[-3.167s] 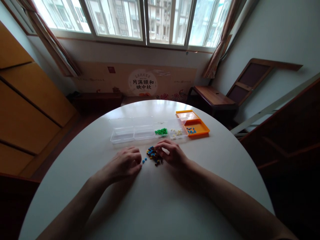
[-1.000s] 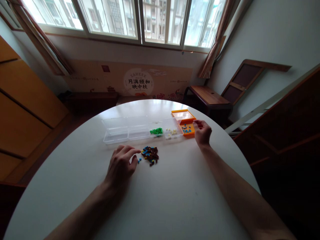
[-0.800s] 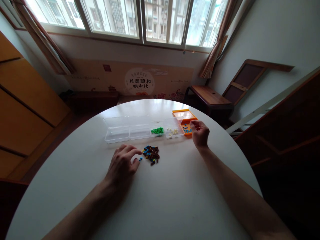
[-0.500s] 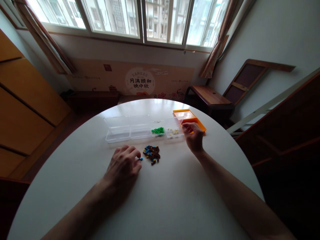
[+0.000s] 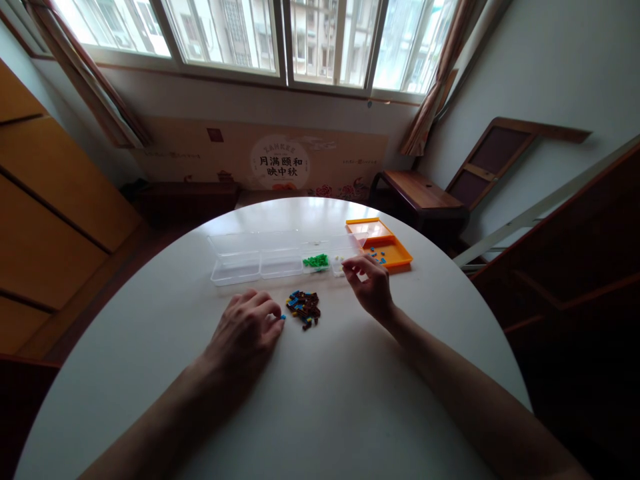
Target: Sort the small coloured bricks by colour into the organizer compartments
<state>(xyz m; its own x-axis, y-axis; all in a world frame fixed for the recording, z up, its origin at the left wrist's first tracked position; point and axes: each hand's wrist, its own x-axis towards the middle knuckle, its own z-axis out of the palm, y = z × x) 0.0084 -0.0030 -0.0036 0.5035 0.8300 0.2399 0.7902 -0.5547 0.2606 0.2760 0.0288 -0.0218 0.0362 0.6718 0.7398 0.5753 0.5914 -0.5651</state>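
Fingers of the left hand (image 5: 247, 325) have closed in on a blue piece (image 5: 283, 317) beside the mixed pile (image 5: 304, 307) on the table (image 5: 320, 413); I can't tell whether that grip holds it. Beyond, the right hand (image 5: 373, 292) has swung off the orange box (image 5: 399, 255) nearer the pile, a return trip, I judge, baring blue pieces (image 5: 383, 253) but covering some of the clear tray (image 5: 236, 269), and whether its pinched grip holds anything is too small to tell.
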